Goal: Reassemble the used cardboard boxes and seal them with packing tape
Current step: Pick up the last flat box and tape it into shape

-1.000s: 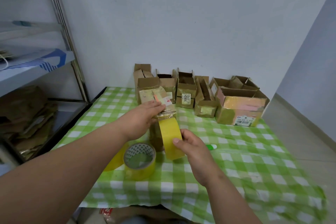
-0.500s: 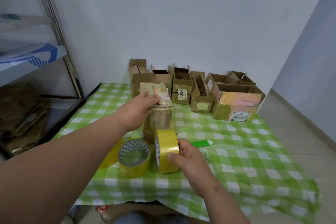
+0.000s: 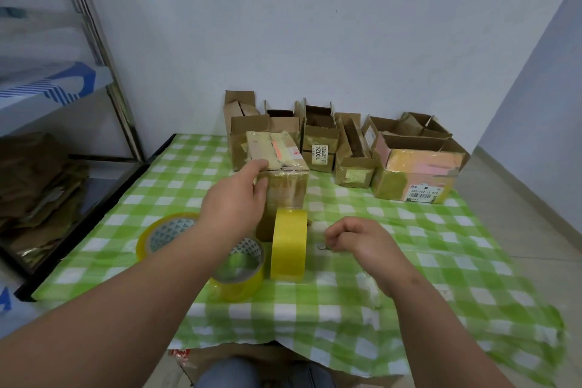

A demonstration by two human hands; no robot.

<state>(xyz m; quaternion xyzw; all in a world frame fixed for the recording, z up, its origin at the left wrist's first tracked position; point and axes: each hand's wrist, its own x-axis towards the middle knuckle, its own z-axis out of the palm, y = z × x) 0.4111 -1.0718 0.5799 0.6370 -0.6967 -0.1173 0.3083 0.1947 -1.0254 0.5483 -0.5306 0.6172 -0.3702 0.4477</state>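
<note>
The left hand (image 3: 234, 198) grips the top near corner of a taped box (image 3: 278, 173) standing mid-worktop. At its six o'clock a yellow tape roll (image 3: 288, 244) stands on edge, free. The right hand (image 3: 362, 238), at the roll's three o'clock, has fingers curled; whether they pinch anything, I cannot tell. At twelve o'clock, several open boxes (image 3: 356, 148) seemingly await sealing: much remains.

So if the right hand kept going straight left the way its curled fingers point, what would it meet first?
Probably the upright tape roll: it stands just beyond the right hand, with only bare tablecloth between. Depth is hard to judge here.
</note>
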